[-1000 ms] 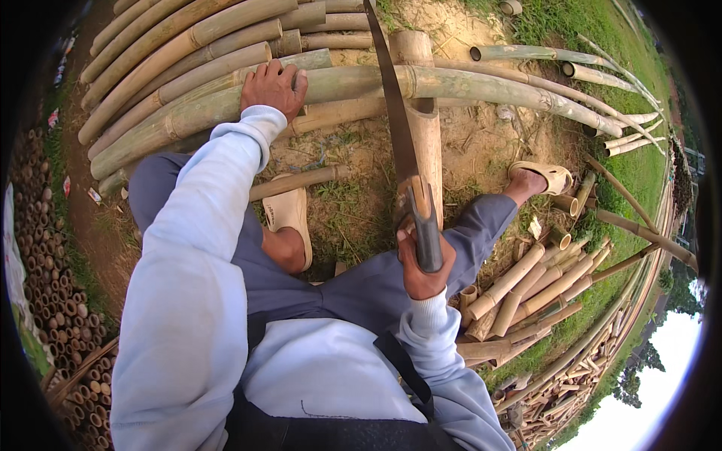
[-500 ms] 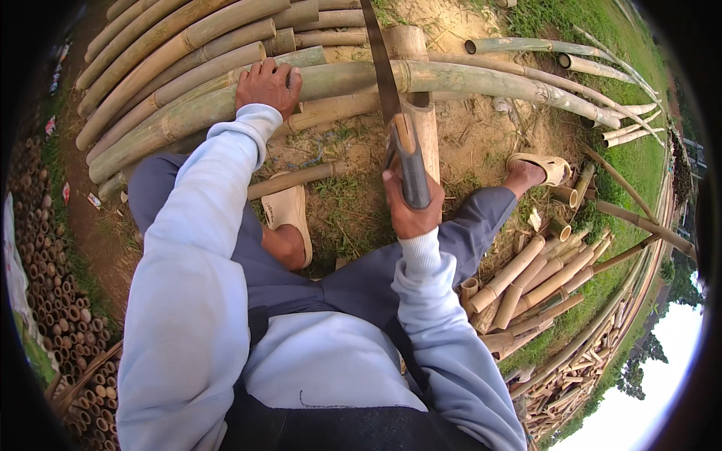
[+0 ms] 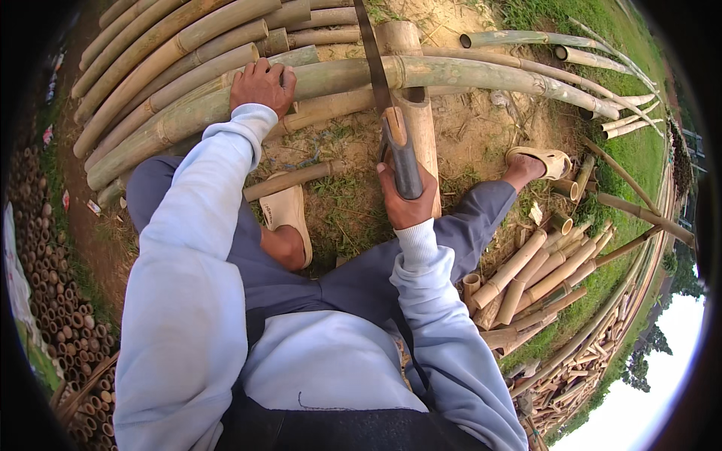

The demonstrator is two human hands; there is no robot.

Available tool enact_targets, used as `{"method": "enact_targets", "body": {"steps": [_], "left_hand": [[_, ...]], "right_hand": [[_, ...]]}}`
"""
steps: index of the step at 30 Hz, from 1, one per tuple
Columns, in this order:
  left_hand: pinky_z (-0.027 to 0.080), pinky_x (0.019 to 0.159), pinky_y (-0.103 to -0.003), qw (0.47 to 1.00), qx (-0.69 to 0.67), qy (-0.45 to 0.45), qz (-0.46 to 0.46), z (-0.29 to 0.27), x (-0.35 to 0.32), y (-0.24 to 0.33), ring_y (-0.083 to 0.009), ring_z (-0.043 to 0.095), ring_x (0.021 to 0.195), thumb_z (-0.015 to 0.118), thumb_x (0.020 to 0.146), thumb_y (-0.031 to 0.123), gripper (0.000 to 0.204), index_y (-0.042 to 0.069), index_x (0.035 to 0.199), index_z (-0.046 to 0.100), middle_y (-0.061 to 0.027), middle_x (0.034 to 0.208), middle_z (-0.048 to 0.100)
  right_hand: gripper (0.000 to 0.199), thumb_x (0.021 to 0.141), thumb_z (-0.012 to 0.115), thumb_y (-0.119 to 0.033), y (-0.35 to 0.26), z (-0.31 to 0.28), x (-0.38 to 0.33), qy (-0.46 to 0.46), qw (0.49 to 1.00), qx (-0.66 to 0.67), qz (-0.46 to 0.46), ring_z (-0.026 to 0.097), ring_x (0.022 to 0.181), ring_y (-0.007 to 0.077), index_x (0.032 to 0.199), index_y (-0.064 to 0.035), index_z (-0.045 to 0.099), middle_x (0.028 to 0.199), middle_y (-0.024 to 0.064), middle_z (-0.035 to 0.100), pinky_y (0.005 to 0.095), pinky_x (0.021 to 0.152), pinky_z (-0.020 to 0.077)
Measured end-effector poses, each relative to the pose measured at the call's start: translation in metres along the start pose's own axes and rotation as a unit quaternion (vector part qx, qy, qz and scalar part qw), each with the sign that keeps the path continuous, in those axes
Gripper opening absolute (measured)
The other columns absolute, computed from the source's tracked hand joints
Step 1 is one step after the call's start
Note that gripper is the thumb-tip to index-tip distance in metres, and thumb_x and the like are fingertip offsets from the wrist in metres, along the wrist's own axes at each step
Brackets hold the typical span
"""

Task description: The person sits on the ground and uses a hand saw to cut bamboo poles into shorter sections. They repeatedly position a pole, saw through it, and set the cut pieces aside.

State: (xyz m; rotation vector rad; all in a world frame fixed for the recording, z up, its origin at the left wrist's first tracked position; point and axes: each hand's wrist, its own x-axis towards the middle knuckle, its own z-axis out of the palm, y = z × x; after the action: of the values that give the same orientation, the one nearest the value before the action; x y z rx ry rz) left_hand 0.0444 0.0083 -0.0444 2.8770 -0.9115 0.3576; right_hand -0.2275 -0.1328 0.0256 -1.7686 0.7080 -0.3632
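A long greenish bamboo pole [image 3: 481, 73] runs across in front of me, resting on a thicker upright-looking bamboo piece [image 3: 421, 143]. My left hand [image 3: 263, 86] grips the pole from above, its fingers curled over it. In my right hand [image 3: 408, 194] is the dark handle of a handsaw [image 3: 380, 79]. The saw's blade points away from me and crosses the pole just left of a joint ring. How deep the blade sits in the bamboo I cannot tell.
Several long bamboo poles [image 3: 173, 45] lie stacked at the far left. Short cut lengths [image 3: 526, 274] are heaped at my right, beside my sandalled foot [image 3: 541, 164]. Many cut bamboo ends [image 3: 68, 316] pile up at the lower left. More poles [image 3: 526, 39] lie on grass at the far right.
The saw and my right hand have shifted slightly left. My left hand stays on the pole, and the whole view has moved a little.
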Motion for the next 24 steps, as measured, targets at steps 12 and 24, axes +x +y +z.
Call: {"method": "enact_targets", "body": {"steps": [12, 24], "left_hand": [[0.048, 0.088, -0.042, 1.0, -0.01, 0.017, -0.006, 0.004, -0.005, -0.002, -0.0273, 0.063, 0.095, 0.053, 0.099, 0.038, 0.033, 0.015, 0.102, 0.077, -0.0073, 0.096, 0.065], [0.047, 0.09, -0.043, 0.999, -0.027, 0.023, -0.008, 0.001, 0.001, -0.011, -0.027, 0.062, 0.098, 0.052, 0.098, 0.039, 0.036, 0.013, 0.097, 0.077, -0.0089, 0.097, 0.064]], "right_hand": [[0.014, 0.089, 0.071, -0.003, -0.013, -0.047, -0.088, 0.004, 0.997, -0.032, 0.075, 0.058, 0.066, 0.0096, 0.101, 0.0031, 0.069, 0.072, 0.0046, 0.064, 0.0274, 0.062, 0.0473], [0.021, 0.086, 0.074, -0.003, -0.04, -0.068, -0.151, -0.02, 0.991, -0.101, 0.084, 0.066, 0.072, 0.0155, 0.107, 0.0018, 0.07, 0.08, 0.0095, 0.069, 0.0288, 0.071, 0.0514]]}}
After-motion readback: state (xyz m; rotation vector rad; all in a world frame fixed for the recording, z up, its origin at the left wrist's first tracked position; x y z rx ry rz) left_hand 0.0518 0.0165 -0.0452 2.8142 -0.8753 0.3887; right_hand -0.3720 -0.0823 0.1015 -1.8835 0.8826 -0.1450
